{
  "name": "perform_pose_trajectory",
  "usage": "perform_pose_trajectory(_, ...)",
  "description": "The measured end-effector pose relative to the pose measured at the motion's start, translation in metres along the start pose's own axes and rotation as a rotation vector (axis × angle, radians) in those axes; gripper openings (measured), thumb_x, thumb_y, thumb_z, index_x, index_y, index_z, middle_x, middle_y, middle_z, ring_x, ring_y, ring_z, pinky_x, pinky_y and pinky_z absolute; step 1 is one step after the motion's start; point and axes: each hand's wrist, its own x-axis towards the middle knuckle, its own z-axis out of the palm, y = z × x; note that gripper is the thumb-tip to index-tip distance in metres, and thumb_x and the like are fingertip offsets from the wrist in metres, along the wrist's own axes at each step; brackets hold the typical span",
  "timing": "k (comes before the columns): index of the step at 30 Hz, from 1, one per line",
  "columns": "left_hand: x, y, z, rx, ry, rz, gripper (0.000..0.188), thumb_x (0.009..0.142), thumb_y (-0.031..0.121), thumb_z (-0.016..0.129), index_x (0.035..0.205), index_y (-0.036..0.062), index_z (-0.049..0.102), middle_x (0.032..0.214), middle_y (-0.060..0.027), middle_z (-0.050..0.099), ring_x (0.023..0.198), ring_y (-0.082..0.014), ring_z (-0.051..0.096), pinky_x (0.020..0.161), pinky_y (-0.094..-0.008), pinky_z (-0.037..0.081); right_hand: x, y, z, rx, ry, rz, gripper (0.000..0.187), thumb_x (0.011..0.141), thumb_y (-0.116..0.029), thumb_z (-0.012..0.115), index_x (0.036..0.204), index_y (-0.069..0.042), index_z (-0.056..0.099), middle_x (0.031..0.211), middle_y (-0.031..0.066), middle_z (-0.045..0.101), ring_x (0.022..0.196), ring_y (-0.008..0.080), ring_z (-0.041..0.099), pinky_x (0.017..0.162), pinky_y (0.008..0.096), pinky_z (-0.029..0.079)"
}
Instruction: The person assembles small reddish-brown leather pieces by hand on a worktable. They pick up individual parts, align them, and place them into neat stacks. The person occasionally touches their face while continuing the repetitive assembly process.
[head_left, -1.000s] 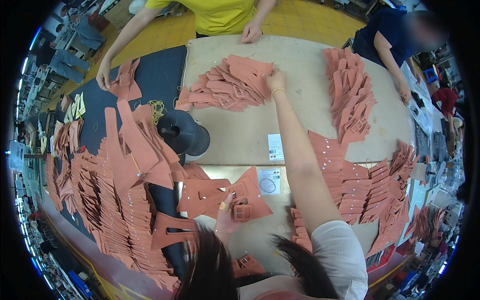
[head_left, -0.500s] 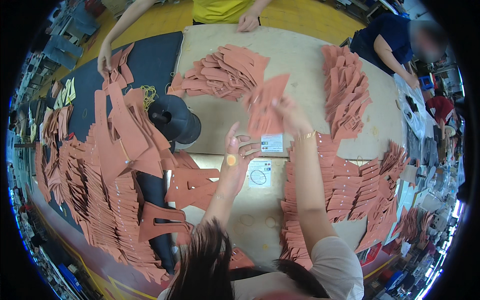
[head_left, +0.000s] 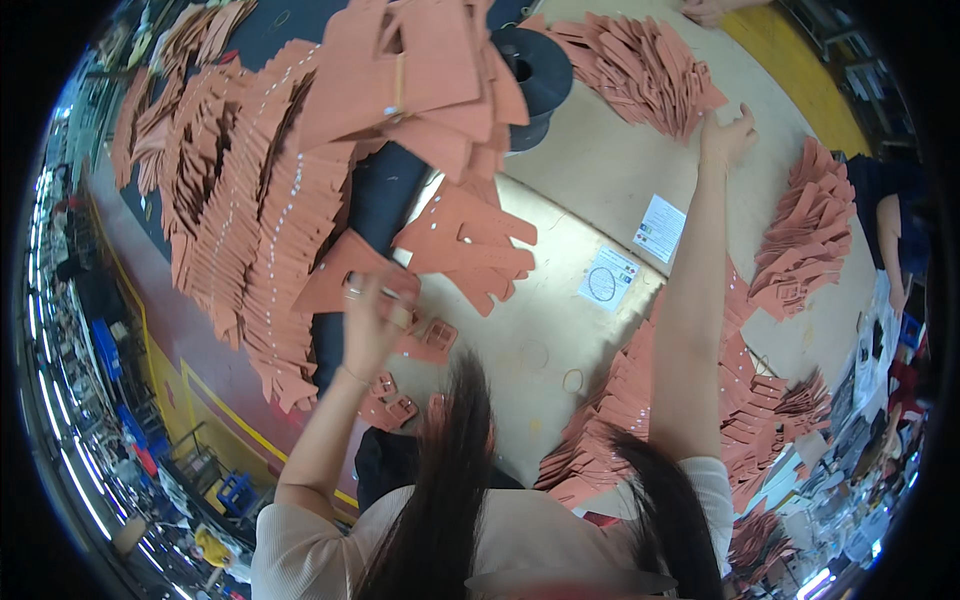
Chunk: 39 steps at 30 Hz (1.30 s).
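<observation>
My left hand (head_left: 370, 322), with a ring on one finger, reaches over a salmon-coloured slotted cut piece (head_left: 335, 268). Its fingers look spread at the edge of that piece, slightly blurred; whether they touch it is unclear. Stretched far to the right, my right hand (head_left: 728, 137) has its fingers apart and nothing visible in them. It is right beside the near end of a heap of similar salmon pieces (head_left: 635, 75). More loose cut pieces (head_left: 465, 240) lie overlapping ahead of my left hand, and smaller ones with square openings (head_left: 435, 338) lie next to it.
A black spool (head_left: 535, 85) stands beside a banded bundle of salmon pieces (head_left: 400, 85). Long overlapping rows (head_left: 240, 210) fill the left side; others (head_left: 640, 390) lie under my right forearm. Two printed sheets (head_left: 608, 278) lie mid-table. Another heap (head_left: 805, 230) is at the right, near a person.
The view has turned, so the table appears rotated. The salmon pieces have left my right hand, which is now beside the heap. My left hand has moved left to the slotted piece.
</observation>
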Motion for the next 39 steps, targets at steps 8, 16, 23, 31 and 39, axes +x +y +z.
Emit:
perform_pose_trajectory(8, -0.009, -0.075, -0.057, 0.509, 0.151, -0.062, 0.044, 0.075, 0.018, 0.071, 0.115, 0.0071, 0.057, 0.11, -0.0148, 0.054, 0.097, -0.0321, 0.052, 0.083, -0.0437, 0.041, -0.221, -0.096, -0.065, 0.469, -0.579, -0.405, 0.025, 0.083, -0.012, 0.065, 0.107, -0.004, 0.06, 0.097, 0.0081, 0.058, 0.076, 0.0169, 0.054, 0.07, 0.0293, 0.046)
perform_pose_trajectory(16, -0.014, -0.086, -0.049, 0.238, 0.266, -0.062, 0.039, 0.076, 0.002, 0.065, 0.114, 0.0019, 0.055, 0.112, -0.0183, 0.051, 0.092, -0.0375, 0.057, 0.075, -0.0438, 0.048, -0.372, -0.188, -0.065, 0.574, -1.003, -0.37, 0.023, 0.089, -0.013, 0.056, 0.109, -0.002, 0.061, 0.097, 0.0153, 0.064, 0.093, 0.0316, 0.062, 0.086, 0.0391, 0.049)
perform_pose_trajectory(23, -0.032, -0.087, -0.079, 0.039, 0.204, -0.155, 0.019, 0.079, -0.003, 0.06, 0.099, -0.001, 0.061, 0.096, -0.018, 0.06, 0.088, -0.0329, 0.062, 0.073, -0.0399, 0.049, -0.405, -0.224, -0.044, 0.442, -1.055, -0.116, 0.027, 0.087, -0.017, 0.06, 0.107, 0.0, 0.059, 0.092, 0.0178, 0.066, 0.086, 0.0323, 0.064, 0.078, 0.0404, 0.049)
perform_pose_trajectory(31, -0.046, -0.064, -0.123, -0.353, 0.086, -0.302, 0.02, 0.087, -0.002, 0.058, 0.107, -0.001, 0.062, 0.09, -0.0074, 0.067, 0.084, -0.0121, 0.062, 0.075, -0.026, 0.049, -0.389, -0.231, -0.092, 0.589, -1.276, -0.017, 0.028, 0.088, -0.022, 0.062, 0.107, -0.001, 0.062, 0.091, 0.0114, 0.066, 0.081, 0.02, 0.063, 0.077, 0.031, 0.049)
perform_pose_trajectory(39, -0.05, -0.01, -0.069, -0.747, -0.62, -0.169, 0.05, 0.083, 0.018, 0.069, 0.129, 0.0052, 0.054, 0.087, -0.0033, 0.061, 0.081, -0.0097, 0.056, 0.073, -0.0264, 0.048, -0.293, -0.153, -0.218, 0.459, -1.334, 0.004, 0.023, 0.091, -0.017, 0.059, 0.107, -0.001, 0.062, 0.092, 0.0089, 0.069, 0.08, 0.0143, 0.062, 0.075, 0.0279, 0.048)
